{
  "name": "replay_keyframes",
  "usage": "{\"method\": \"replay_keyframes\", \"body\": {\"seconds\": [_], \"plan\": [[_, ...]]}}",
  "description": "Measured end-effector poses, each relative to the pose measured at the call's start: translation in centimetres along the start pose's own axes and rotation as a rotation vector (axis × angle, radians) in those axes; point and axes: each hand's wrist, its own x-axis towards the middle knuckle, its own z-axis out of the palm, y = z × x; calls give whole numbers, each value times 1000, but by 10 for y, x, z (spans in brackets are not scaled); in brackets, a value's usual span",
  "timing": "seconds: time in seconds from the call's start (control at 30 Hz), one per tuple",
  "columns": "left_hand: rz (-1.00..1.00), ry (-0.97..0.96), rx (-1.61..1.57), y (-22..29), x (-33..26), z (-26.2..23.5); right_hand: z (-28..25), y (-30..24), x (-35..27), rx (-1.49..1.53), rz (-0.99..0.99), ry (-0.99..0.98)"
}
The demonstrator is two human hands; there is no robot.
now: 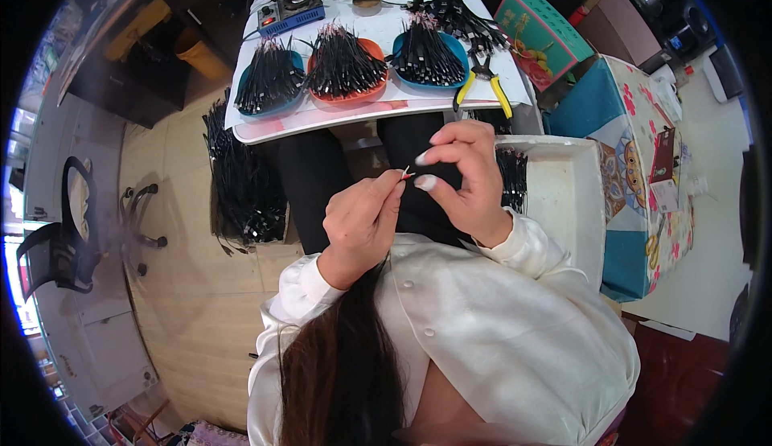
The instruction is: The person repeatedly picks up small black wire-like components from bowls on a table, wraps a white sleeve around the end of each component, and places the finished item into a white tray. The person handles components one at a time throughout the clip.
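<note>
My left hand (363, 219) is held over my lap with thumb and forefinger pinched on a thin wire end (408, 175), where red and white strands stick out. The rest of that wire is mostly hidden by the hand. Just right of the strands, my right hand (469, 179) has its thumb and fingers spread, with a gap between them and nothing visible inside. Beyond my hands, on the white table (378, 111), bunches of short black cables (342, 60) fill an orange tray (347, 100) and two blue trays (438, 86).
Yellow-handled pliers (498, 96) lie at the table's right side, and a blue device (291, 18) stands at the back left. More black cables (245, 180) fill a floor box on the left. To my right are a white box (567, 205) and a green box (555, 32).
</note>
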Motion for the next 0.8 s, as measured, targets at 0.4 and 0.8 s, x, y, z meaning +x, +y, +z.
{"method": "replay_keyframes", "body": {"seconds": [0.4,0.8], "plan": [[-361,-178,56,-84,136,-31,35,99,-33,127,263,-226],[-93,-669,339,-282,258,58,47,130,-44,114,275,-221]]}}
